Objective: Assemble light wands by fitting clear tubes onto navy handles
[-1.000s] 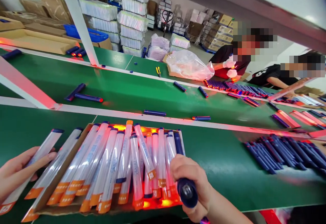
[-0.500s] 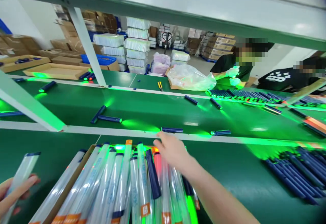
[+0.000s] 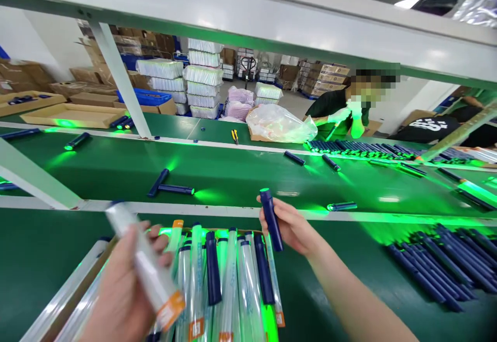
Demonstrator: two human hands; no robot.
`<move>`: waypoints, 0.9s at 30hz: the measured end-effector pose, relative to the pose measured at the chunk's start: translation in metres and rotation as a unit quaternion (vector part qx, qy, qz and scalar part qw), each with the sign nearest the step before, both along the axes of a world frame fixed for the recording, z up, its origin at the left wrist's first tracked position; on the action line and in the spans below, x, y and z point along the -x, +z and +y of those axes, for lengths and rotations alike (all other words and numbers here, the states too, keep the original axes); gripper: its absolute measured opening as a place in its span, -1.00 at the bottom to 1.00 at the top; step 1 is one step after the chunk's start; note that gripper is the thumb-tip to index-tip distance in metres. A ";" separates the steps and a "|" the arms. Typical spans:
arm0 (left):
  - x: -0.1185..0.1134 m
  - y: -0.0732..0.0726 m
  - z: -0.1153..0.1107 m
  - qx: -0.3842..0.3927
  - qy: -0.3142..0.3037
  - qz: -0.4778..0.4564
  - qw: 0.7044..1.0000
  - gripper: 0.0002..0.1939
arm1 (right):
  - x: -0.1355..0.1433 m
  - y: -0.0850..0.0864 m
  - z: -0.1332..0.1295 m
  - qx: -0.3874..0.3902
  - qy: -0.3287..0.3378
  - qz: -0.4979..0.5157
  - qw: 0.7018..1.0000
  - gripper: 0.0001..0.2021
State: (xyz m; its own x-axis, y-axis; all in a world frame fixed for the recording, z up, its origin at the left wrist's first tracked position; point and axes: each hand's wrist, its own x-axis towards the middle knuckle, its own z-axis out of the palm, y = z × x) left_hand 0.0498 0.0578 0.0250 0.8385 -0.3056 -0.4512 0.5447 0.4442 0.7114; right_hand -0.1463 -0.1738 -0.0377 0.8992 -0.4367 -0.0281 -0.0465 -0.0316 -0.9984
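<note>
My left hand [image 3: 124, 280] is wrapped round a clear plastic tube [image 3: 149, 274] with a dark cap and an orange label, tilted over the box. Held between the fingers of my right hand [image 3: 287, 223] is a dark blue flashlight [image 3: 273, 225], its green-lit end upward. Below both hands, a cardboard box [image 3: 64, 305] holds several clear tubes [image 3: 196, 280] with orange labels. Two dark blue flashlights [image 3: 213, 274] lie on top of these tubes. Across the belt [image 3: 233, 171] are scattered other dark blue flashlights [image 3: 176, 189], some shining green.
Dark flashlights [image 3: 438, 264] are piled at the right. A white rail [image 3: 217, 209] borders the belt, with slanted posts [image 3: 34, 176] at the left and a beam [image 3: 248, 26] overhead. Across the belt, a gloved person [image 3: 334, 106] stands near a plastic-covered box [image 3: 279, 124] and a yellow cutter [image 3: 235, 136].
My right hand has picked up a flashlight from the near edge of the belt and lifted it. My left hand has brought the tube rightward over the box. The view has shifted slightly.
</note>
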 end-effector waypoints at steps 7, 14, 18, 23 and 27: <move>0.060 -0.003 -0.075 0.166 -0.104 0.067 0.978 -0.73 | 0.054 0.003 0.130 -0.389 0.051 -0.092 0.915 -0.71; 0.085 -0.020 -0.072 0.208 -0.106 0.049 0.971 -0.74 | 0.079 -0.016 0.173 -0.371 -0.018 -0.007 0.928 -0.57; 0.091 -0.023 -0.068 0.216 -0.127 0.028 0.968 -0.67 | 0.087 -0.033 0.180 -0.332 -0.087 0.093 0.935 -0.36; 0.090 -0.021 -0.063 0.289 -0.201 0.033 0.935 -0.70 | 0.088 -0.036 0.192 -0.352 -0.039 0.091 0.931 -0.23; 0.082 -0.016 -0.057 0.285 -0.226 0.039 0.931 -0.70 | 0.074 -0.028 0.200 -0.406 -0.046 0.052 0.911 -0.18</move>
State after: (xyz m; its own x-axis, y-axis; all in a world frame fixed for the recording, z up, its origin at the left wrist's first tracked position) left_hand -0.0323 0.0010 0.0086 0.5371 -0.8279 -0.1614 0.8079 0.4500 0.3805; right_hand -0.2200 0.0264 -0.0660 0.8336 -0.3078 -0.4586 -0.1075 0.7240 -0.6814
